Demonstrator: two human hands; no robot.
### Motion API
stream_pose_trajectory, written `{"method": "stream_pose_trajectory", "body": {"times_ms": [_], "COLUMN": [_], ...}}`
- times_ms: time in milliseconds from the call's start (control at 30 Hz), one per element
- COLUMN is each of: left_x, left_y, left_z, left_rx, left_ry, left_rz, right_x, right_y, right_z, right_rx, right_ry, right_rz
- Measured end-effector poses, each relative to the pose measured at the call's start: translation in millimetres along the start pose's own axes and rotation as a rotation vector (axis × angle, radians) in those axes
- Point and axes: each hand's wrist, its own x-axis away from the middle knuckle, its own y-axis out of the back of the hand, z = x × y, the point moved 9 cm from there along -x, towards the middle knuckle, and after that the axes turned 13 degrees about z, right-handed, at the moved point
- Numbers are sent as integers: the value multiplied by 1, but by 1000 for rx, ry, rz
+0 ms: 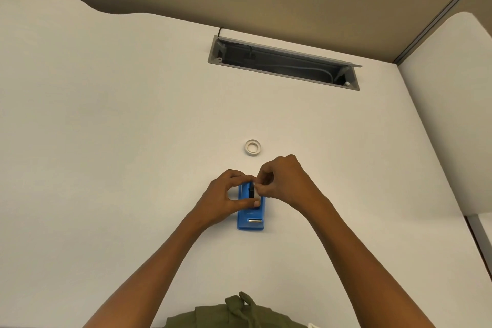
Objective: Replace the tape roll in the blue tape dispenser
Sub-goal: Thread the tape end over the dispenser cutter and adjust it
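The left hand (226, 193) curls round the far end of the blue tape dispenser (250, 214), thumb on the near side and fingers over the top, so its grip is holding the dispenser steady on the white surface (106, 141). The dispenser lies flat near the person, with its metal cutter (254, 220) at the near end. Just right of that, the right hand (285, 181) bends down from above, and its fingertips (259, 189) pinch something small and pale at the black hub (250, 191) in the middle; I cannot tell just what it is. To do this step well, the left hand should press down firmly while the right hand pulls gently and straight. A white tape roll (253, 147) lies flat further away, apart from both hands.
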Motion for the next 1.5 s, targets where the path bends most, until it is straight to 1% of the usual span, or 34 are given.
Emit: {"method": "stream_pose_trajectory", "body": {"times_ms": [133, 333, 433, 633, 767, 1000, 1133, 1267, 1500], "left_x": [0, 0, -1, -2, -3, -2, -2, -2, -2], "left_y": [0, 0, 0, 0, 0, 0, 1, 0, 0], "left_z": [1, 2, 2, 3, 4, 5, 3, 2, 2], "left_rx": [-3, 4, -6, -21, -35, -21, -27, -33, -52], "left_ry": [-5, -15, -11, 6, 17, 9, -4, -7, -4], "left_rz": [5, 6, 10, 22, 30, 16, 14, 23, 30], "right_x": [-5, -6, -13, -18, -22, -23, -16, -19, -23], "right_y": [2, -6, -9, -8, -8, -7, -9, -14, -13], "right_z": [2, -2, -4, -8, -9, -14, -15, -12, -14], "right_rx": [6, -1, -8, -116, -195, -245, -146, -76, -152], "right_ry": [-14, 41, 30, 37, 63, 111, 144, 133, 117], "right_rz": [52, 141, 151, 174, 181, 180, 185, 184, 209]}}
